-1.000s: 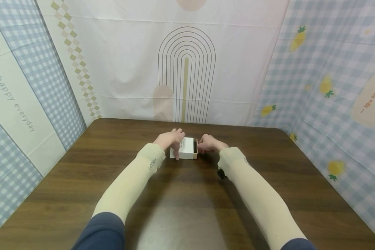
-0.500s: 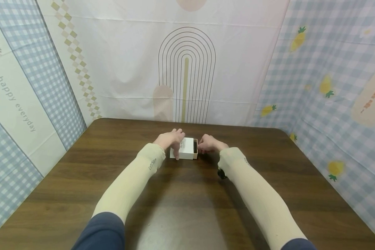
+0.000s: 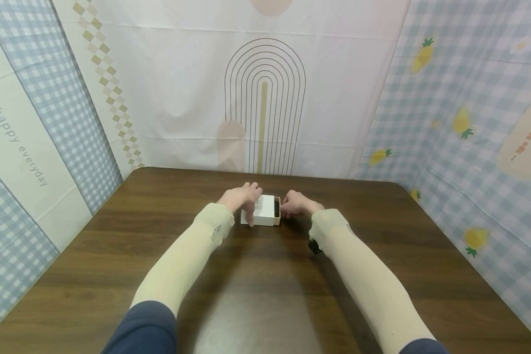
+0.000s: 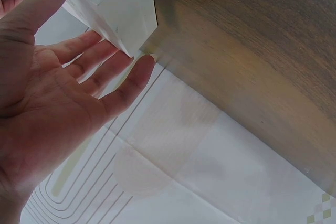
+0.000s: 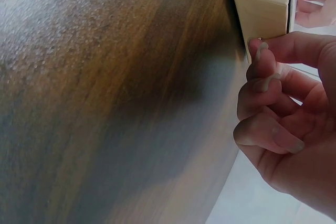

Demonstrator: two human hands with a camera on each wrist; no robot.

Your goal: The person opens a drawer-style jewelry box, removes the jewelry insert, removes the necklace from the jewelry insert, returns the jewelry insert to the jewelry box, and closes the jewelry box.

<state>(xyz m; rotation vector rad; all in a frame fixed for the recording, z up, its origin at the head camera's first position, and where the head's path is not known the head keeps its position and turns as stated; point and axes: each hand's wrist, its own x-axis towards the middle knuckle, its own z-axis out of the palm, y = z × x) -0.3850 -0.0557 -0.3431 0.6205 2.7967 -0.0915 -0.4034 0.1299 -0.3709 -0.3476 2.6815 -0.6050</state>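
Observation:
A small white box (image 3: 265, 212) lies on the brown wooden table (image 3: 256, 280), with a tan inner drawer (image 5: 262, 11) sticking out of its right end. Something dark shows inside the drawer's opening. My left hand (image 3: 241, 197) holds the white outer sleeve, thumb on the near side and fingers on the far side. In the left wrist view, those fingertips touch the sleeve's edge. At the drawer's end face, my right hand (image 3: 294, 203) pinches with thumb and index finger, the other fingers curled. The exact bit between the fingertips is partly hidden.
Behind the table hangs a white cloth (image 3: 177, 98) printed with arches. Blue checked cloths stand at the left (image 3: 9, 206) and right (image 3: 473, 162). Both forearms wear cream sleeves, and a dark object (image 3: 314, 246) sits under the right wrist.
The drawer and my right hand have shifted a hair to the right. My left hand and the white sleeve look the same.

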